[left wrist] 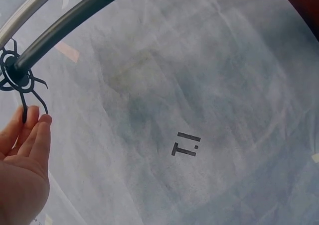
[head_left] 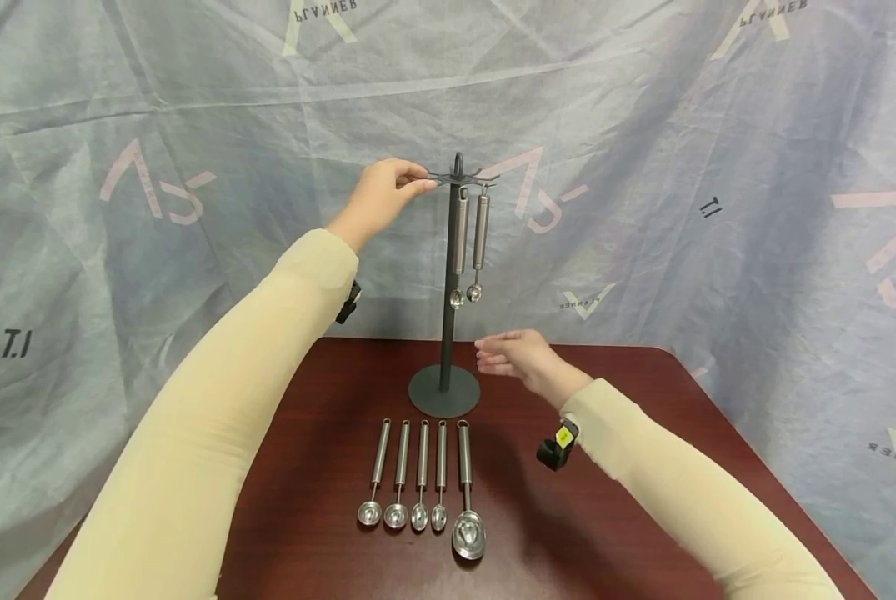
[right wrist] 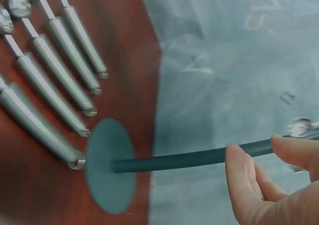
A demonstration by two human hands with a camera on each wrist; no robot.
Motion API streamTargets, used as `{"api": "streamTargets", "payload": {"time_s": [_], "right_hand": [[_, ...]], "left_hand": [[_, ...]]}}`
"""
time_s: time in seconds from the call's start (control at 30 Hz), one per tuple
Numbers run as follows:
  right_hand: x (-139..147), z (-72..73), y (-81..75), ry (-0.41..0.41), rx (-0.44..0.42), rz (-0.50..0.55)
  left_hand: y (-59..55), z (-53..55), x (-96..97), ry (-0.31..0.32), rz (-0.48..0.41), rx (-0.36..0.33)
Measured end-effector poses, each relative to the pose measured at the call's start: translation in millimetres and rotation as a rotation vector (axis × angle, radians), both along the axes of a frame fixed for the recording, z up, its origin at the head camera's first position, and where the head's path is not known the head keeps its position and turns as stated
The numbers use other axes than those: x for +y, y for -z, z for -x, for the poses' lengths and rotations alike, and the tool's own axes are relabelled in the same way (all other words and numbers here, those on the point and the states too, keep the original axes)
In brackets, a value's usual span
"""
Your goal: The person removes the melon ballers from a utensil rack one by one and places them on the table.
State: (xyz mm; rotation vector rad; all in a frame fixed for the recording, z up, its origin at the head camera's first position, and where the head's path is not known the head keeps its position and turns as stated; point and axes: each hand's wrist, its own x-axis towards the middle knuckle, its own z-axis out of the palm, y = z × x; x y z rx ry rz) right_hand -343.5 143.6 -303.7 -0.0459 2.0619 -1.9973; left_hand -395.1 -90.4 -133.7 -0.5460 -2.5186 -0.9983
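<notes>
My left hand [head_left: 383, 196] pinches the hooks on the left side of a dark metal hanging rack [head_left: 448, 329]. Fingertips and thumb meet at the hook ends in the left wrist view. From the rack's right side hang two small steel spoons, one [head_left: 460, 237] by the post and another [head_left: 481, 233] farther right, handles up and bowls down. My right hand [head_left: 526, 358] is in the air right of the post, below the hanging bowls, fingers loosely extended and holding nothing. In the right wrist view its fingers [right wrist: 239, 180] overlap the post.
Several steel spoons lie in a row on the dark red table [head_left: 605, 508], bowls toward me, including a round-bowled one [head_left: 381, 454] at the left end and a larger one [head_left: 468, 533] at the right. The rack's round base [head_left: 443, 404] stands behind them. Grey printed cloth [head_left: 643, 250] hangs behind.
</notes>
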Motion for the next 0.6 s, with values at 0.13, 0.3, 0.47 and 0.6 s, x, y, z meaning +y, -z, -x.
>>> {"api": "streamTargets", "payload": {"time_s": [0.13,0.3,0.47,0.6], "right_hand": [[0,6.7,-25.1,0.043,0.040,0.013],[-1,11.3,-50.8,0.086,0.107,0.023],[-1,17.0,-66.6,0.158,0.186,0.051],[-2,23.7,-75.8,0.182,0.239,0.036]], "left_hand": [[0.4,-1.9,2.9,-0.014,-0.002,0.015],[3.0,-5.5,4.4,-0.037,-0.027,0.029],[6.6,-5.1,6.8,-0.057,-0.042,0.055],[9.1,-5.9,9.2,-0.068,-0.046,0.059]]}}
